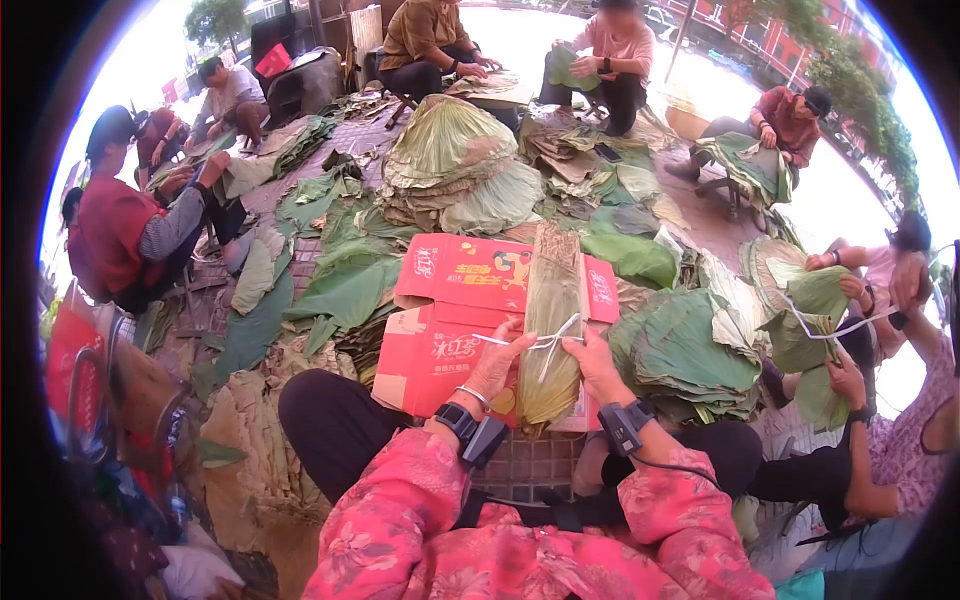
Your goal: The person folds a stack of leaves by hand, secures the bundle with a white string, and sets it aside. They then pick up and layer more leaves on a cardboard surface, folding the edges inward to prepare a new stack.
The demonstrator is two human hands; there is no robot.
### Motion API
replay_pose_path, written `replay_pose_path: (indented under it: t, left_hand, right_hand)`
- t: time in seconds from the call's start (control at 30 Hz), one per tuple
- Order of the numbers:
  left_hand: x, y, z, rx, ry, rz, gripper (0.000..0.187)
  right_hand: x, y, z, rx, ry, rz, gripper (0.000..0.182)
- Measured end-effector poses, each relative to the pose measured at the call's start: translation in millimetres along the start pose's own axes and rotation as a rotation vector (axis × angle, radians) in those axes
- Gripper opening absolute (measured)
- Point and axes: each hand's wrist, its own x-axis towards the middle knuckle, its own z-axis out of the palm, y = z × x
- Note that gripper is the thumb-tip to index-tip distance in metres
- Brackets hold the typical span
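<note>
A long folded bundle of dried leaves (555, 290) lies upright in front of me, over a flattened red carton (455, 270). White string (548, 343) circles its lower middle and crosses at a knot on the front. My left hand (497, 362) is closed at the bundle's left side, pinching the string near the knot. On the other side my right hand (594, 366) is closed too, its thumb by the string at the bundle's right edge. The fingers behind the bundle are hidden.
A tall pile of dried leaves (450, 150) stands beyond the carton. Stacked green leaves (685, 345) lie to my right, and loose leaves (345, 290) to the left. Several people sit around handling leaves, one person (900, 430) close at my right.
</note>
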Motion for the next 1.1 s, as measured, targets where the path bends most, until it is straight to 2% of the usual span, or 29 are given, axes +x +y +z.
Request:
replay_pose_path:
  t: [0.07, 0.17, 0.23, 0.3, 0.53, 0.77, 0.9, 1.0, 1.1]
  left_hand:
    - [-20.3, 14.8, 24.0, 0.071, -0.152, -0.140, 0.048]
    - [-22.8, -13.3, 34.5, 0.136, -0.434, -0.210, 0.049]
    - [-33.2, -5.5, 50.1, 0.223, -0.397, -0.344, 0.051]
    - [-40.7, -19.9, 63.1, 0.033, -0.324, -0.172, 0.047]
    - [-55.4, -22.3, 75.7, 0.076, -0.272, -0.070, 0.049]
    - [-69.9, -6.5, 63.6, 0.006, -0.293, -0.137, 0.058]
    - [-67.6, -16.5, 54.9, 0.066, -0.208, 0.040, 0.056]
    - [-79.2, -1.6, 54.0, 0.043, -0.212, -0.089, 0.052]
    - [-76.7, 0.0, 48.3, -0.015, -0.306, -0.233, 0.048]
  right_hand:
    - [-3.2, -11.7, -14.4, 0.045, 0.039, -0.050, 0.026]
    - [-19.4, -52.9, -21.3, 0.097, 0.160, -0.133, 0.019]
    - [-24.7, -62.8, -36.4, 0.100, 0.154, -0.141, 0.018]
    - [-41.3, -68.6, -37.6, 0.137, 0.145, -0.136, 0.017]
    - [-62.3, -62.4, -35.8, 0.031, 0.137, -0.193, 0.034]
    - [-50.7, -61.5, -28.7, -0.014, 0.117, -0.145, 0.035]
    - [-49.2, -52.6, -20.5, -0.033, 0.099, -0.135, 0.035]
    - [-47.9, -51.3, -18.5, -0.032, 0.095, -0.157, 0.033]
    - [-44.9, -56.3, -22.1, -0.033, 0.111, -0.188, 0.032]
